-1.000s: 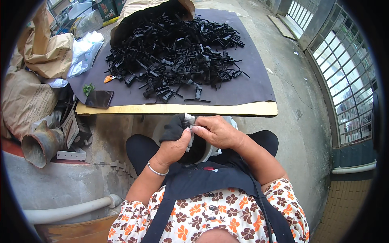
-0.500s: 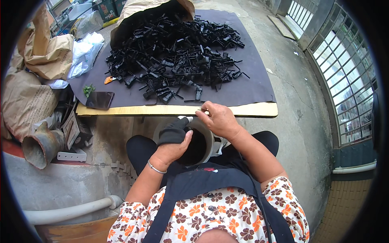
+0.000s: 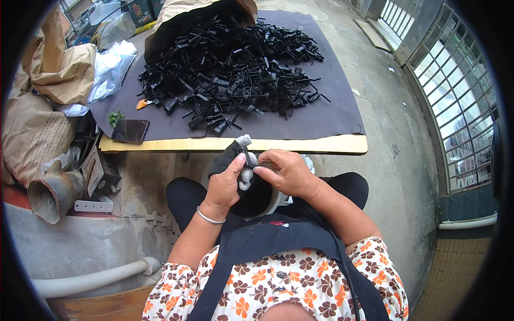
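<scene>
My left hand (image 3: pixel 227 174) wears a black glove with whitish finger ends. It is closed around a small black plastic part (image 3: pixel 247 154), mostly hidden by the fingers. Against that part, the thumb and fingers of my right hand (image 3: pixel 289 174) pinch a thin thing too small to make out. Both hands are held just off the table's near edge, over a pale bucket (image 3: pixel 277 200) between my knees. Beyond them a large heap of black plastic parts (image 3: pixel 225 80) spills from a paper sack (image 3: pixel 246 8) across the dark-covered table (image 3: pixel 326 115).
A phone (image 3: pixel 130 131), a green sprig (image 3: pixel 115 117) and an orange-handled item (image 3: pixel 143 104) lie on the table's left. Paper sacks (image 3: pixel 37 134) and a white plastic bag (image 3: pixel 112 69) crowd the left side. A barred gate (image 3: pixel 452 107) stands at right.
My left hand has risen and turned, and now holds a black part. My right hand has moved slightly down to meet it. Loose parts at the table's near edge are gone.
</scene>
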### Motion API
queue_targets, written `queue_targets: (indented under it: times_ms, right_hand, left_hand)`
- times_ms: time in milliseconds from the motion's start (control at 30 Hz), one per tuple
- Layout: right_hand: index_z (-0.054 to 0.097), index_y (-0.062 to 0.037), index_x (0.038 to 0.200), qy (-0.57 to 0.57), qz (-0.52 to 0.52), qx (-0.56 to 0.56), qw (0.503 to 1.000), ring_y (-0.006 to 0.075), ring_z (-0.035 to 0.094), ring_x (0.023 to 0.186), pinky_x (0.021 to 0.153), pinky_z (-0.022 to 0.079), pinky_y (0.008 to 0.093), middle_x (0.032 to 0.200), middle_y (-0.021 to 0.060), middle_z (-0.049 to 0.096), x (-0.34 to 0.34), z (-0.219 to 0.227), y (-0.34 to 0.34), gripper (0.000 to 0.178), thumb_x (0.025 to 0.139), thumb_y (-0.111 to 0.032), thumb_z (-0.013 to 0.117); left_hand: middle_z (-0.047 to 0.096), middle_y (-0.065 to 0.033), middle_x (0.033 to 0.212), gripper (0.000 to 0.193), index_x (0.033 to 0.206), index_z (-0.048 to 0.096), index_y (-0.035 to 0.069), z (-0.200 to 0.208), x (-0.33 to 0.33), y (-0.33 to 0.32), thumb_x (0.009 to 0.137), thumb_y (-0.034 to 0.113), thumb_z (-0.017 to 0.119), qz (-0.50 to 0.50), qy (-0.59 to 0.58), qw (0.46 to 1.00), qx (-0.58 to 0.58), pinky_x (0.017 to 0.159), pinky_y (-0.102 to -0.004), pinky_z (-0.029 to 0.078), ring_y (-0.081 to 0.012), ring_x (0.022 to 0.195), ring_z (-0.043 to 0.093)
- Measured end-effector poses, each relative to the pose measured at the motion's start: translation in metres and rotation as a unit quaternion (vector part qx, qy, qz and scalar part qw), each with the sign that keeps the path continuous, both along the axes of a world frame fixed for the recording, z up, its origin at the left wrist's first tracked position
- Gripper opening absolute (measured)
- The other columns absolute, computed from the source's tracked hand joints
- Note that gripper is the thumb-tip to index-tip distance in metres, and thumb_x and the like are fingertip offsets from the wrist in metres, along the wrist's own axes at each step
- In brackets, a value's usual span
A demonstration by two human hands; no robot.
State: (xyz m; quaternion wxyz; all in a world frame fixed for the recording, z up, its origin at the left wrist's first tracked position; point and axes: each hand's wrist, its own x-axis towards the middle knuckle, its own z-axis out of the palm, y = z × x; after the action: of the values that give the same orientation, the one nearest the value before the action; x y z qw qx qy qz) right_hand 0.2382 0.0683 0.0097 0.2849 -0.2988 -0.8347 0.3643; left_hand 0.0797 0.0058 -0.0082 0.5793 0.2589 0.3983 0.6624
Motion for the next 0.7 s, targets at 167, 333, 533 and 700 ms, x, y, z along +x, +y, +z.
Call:
queue_targets:
  times_ms: [167, 333, 533, 700]
  right_hand:
    - [0.058, -0.0029, 0.078, 0.078, -0.001, 0.095, 0.992, 0.0235, 0.056, 0.059, 0.054, 0.045, 0.0322, 0.068, 0.0092, 0.058, -0.006, 0.009, -0.006, 0.020, 0.078, -0.017, 0.071]
    - [0.055, -0.0033, 0.075, 0.114, 0.098, 0.029, 0.988, 0.0201, 0.050, 0.053, 0.050, 0.041, 0.0314, 0.062, 0.0079, 0.053, 0.000, 0.016, -0.007, 0.019, 0.077, -0.013, 0.072]
    - [0.054, -0.0026, 0.074, 0.106, -0.012, -0.069, 0.992, 0.0079, 0.044, 0.053, 0.049, 0.037, 0.0247, 0.061, 0.0005, 0.049, -0.005, 0.000, -0.004, 0.022, 0.082, -0.015, 0.071]
    - [0.055, -0.0012, 0.076, 0.089, 0.008, -0.210, 0.974, 0.0062, 0.040, 0.057, 0.051, 0.037, 0.0243, 0.060, -0.0007, 0.047, -0.002, 0.002, 0.000, 0.023, 0.087, -0.018, 0.065]
  left_hand:
    - [0.065, -0.0089, 0.084, 0.034, 0.124, 0.051, -0.006, 0.008, 0.005, -0.007, 0.093, 0.008, 0.049, -0.017, 0.359, 0.930, 0.080, 0.070, -0.0228, 0.047, -0.0094, 0.075, 0.059]
    - [0.066, -0.0092, 0.087, 0.033, 0.123, 0.051, -0.007, 0.015, 0.001, -0.011, 0.093, 0.007, 0.049, -0.045, 0.364, 0.927, 0.082, 0.071, -0.0248, 0.048, -0.0117, 0.078, 0.060]
    - [0.066, -0.0102, 0.093, 0.036, 0.126, 0.049, -0.005, 0.018, 0.001, -0.013, 0.092, 0.006, 0.049, -0.081, 0.285, 0.952, 0.077, 0.069, -0.0248, 0.049, -0.0125, 0.074, 0.060]
    - [0.066, -0.0133, 0.094, 0.036, 0.123, 0.050, -0.007, 0.015, 0.000, -0.012, 0.090, 0.006, 0.053, -0.047, 0.442, 0.878, 0.175, 0.074, -0.0276, 0.049, -0.0162, 0.080, 0.061]
